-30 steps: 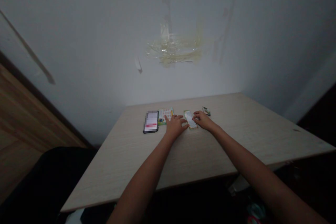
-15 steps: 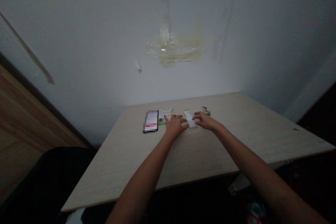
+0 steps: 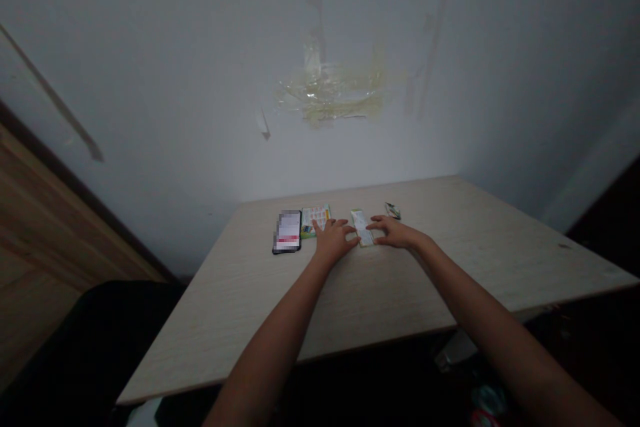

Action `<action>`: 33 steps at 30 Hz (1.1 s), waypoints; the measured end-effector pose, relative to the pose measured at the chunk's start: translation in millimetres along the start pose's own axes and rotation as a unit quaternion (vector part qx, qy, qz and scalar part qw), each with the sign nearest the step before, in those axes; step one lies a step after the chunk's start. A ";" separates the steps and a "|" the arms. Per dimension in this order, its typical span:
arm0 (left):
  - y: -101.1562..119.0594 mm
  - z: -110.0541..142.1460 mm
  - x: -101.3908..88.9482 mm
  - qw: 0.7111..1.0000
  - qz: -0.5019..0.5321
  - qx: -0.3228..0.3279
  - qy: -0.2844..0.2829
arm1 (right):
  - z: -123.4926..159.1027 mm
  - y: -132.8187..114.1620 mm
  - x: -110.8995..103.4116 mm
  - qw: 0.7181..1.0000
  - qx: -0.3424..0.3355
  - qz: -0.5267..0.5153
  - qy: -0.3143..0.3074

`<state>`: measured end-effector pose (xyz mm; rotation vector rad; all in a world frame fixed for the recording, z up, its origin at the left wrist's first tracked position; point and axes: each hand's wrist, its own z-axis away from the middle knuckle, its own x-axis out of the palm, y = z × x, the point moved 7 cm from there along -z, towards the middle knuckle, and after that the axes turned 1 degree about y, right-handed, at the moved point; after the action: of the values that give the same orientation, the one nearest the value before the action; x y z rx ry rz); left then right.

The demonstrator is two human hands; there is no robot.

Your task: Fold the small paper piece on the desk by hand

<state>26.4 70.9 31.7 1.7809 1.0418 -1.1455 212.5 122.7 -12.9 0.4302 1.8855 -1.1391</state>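
A narrow printed paper strip (image 3: 362, 229) with green edging lies flat on the table, between my two hands. At its left edge is my left hand (image 3: 334, 236), fingers spread, the thumb and fingertips touching or very near the strip. My right hand (image 3: 393, 232) rests at the strip's right side with its fingers apart, the fingertips at the strip's edge. Partly under or just behind my left fingers lies a colourful printed leaflet (image 3: 315, 213). Left of the leaflet is a phone (image 3: 287, 232) with a lit, blurred screen.
Behind my right hand lies a small crumpled scrap (image 3: 393, 209). The pale wooden table (image 3: 260, 300) meets a wall (image 3: 200, 80) with old tape on it (image 3: 340, 97). A dark chair-like shape (image 3: 120, 320) stands left of the table.
My right hand has shifted slightly, its thumb now lower and further apart from the fingers, with more of the strip showing. The left hand stays in place.
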 end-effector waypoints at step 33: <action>-0.6 1.3 8.1 1.000 0.017 -0.008 -0.025 | -1.9 -8.9 -8.0 0.987 -0.043 -0.012 0.157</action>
<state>27.6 71.9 23.6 1.7431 0.9859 -1.1528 210.2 120.7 -1.2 0.5654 2.2101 -1.0473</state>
